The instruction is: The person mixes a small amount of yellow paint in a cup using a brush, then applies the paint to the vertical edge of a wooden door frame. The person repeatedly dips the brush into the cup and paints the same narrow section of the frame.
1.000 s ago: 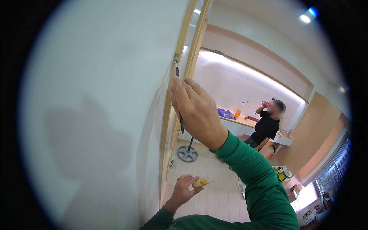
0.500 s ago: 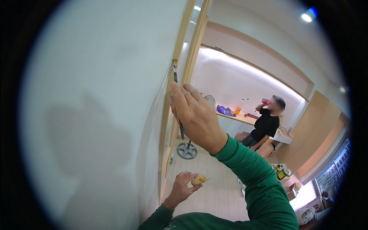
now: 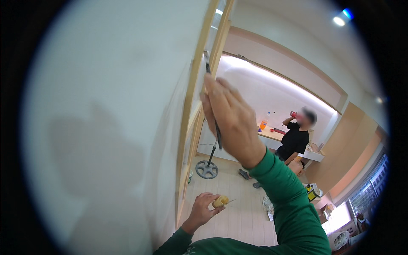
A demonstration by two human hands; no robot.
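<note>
My right hand (image 3: 233,121), raised in a green sleeve, is closed round the dark handle of a slim paintbrush (image 3: 207,63). The brush points up, with its pale metal collar and tip beside the light wooden frame (image 3: 196,63) at the edge of the white wall. Whether the tip touches the wood I cannot tell. Lower down, my left hand (image 3: 202,210) pinches a small yellowish cup-like pot (image 3: 220,201) between thumb and fingers. A thin stick (image 3: 231,200) juts from the pot's right side. What is inside the pot is too small to make out.
A white wall (image 3: 106,63) fills the left. Beyond the frame, a stand with a round grey base (image 3: 207,169) is on the floor. A person in black (image 3: 294,138) drinks by a wooden shelf (image 3: 270,133) holding an orange bottle (image 3: 264,123). A yellow-black tin (image 3: 313,194) is at right.
My right hand and the paintbrush have moved up and right, from the frame's near wooden face toward its inner side. My left hand with the pot has hardly moved.
</note>
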